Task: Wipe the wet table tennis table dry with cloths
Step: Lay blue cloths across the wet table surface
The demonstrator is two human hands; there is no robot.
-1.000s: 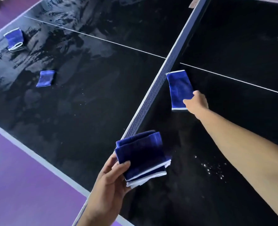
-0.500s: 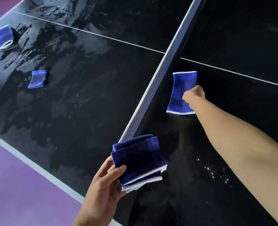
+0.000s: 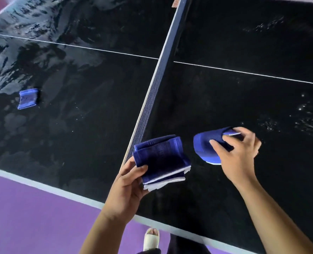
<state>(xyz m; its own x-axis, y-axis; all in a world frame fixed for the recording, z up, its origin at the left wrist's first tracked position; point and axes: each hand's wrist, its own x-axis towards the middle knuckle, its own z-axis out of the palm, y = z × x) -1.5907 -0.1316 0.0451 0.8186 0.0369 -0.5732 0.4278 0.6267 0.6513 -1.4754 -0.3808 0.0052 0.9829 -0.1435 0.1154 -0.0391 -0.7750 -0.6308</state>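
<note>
Your right hand point(image 3: 238, 153) has pulled the cloth point(image 3: 205, 143) back from the net point(image 3: 152, 92), grip clamped on it, now at 4 o'clock beside the stack point(image 3: 161, 160) pinched in your left hand point(image 3: 128, 184). Droplets point(image 3: 308, 123) at 3 o'clock on the counter point(image 3: 225, 198) remain unwiped

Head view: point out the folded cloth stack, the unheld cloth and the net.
folded cloth stack point(image 3: 161, 158), head view, top blue face.
unheld cloth point(image 3: 27, 98), head view, its middle.
net point(image 3: 154, 92), head view, mesh band.

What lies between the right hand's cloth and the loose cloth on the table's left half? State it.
In the head view, the net crosses that stretch; otherwise only wet black tabletop separates the right hand's cloth from the loose cloth.
</note>
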